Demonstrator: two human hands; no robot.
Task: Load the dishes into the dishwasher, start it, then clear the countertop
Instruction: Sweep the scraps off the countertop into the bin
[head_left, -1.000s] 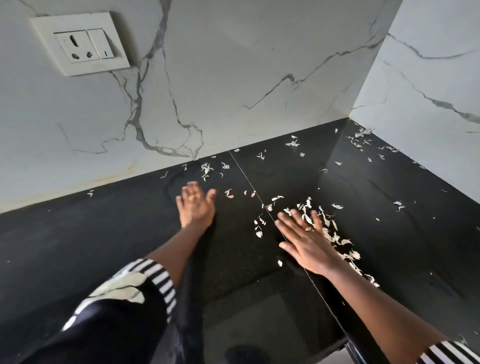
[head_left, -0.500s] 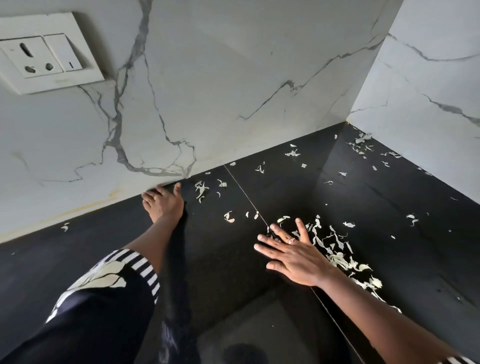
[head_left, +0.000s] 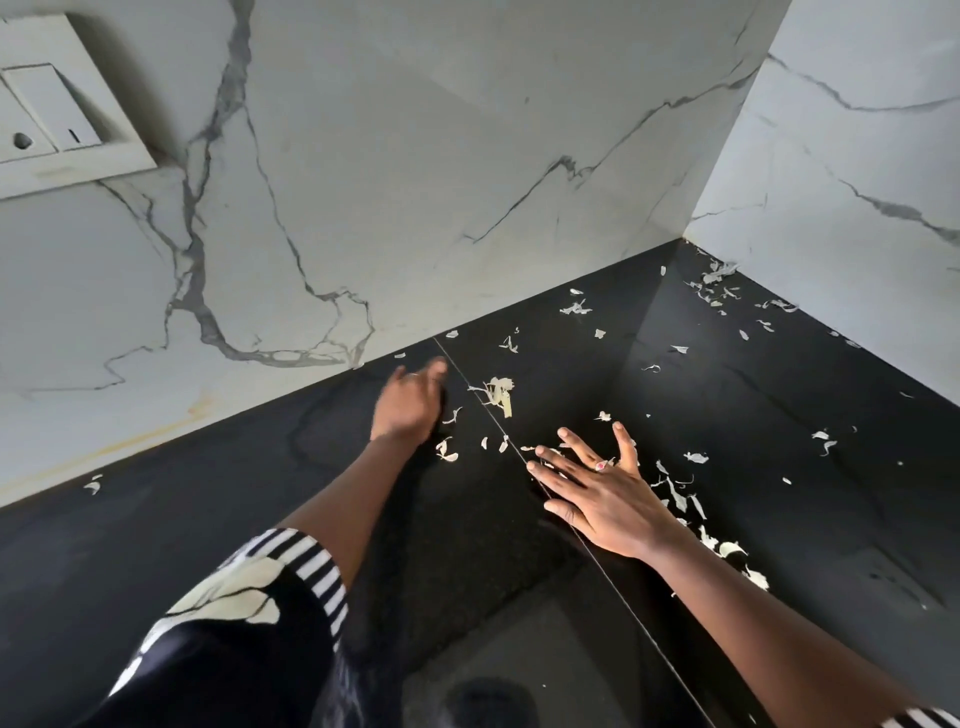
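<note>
countertop black, no dishes on it, dishwasher not in view; I judge clearing stage | right hand flat, fingers spread | left hand blurred, fingers seem straight, near wall | peel scraps scattered to the corner, not yet gathered

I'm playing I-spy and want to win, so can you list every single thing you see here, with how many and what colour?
countertop: one, glossy black, fills the lower half
peel scraps: many, pale whitish, scattered over the countertop, mostly at the right and into the corner
walls: two, white with grey veins, meeting in a corner at the right
switch plate: one, white, on the wall at top left, cut off by the edge
ring: one, pink stone, on the right hand
sleeves: two, black-and-white striped, bottom left and bottom right
left hand: one, blurred, near the back wall
right hand: one, fingers spread flat among the scraps
</note>
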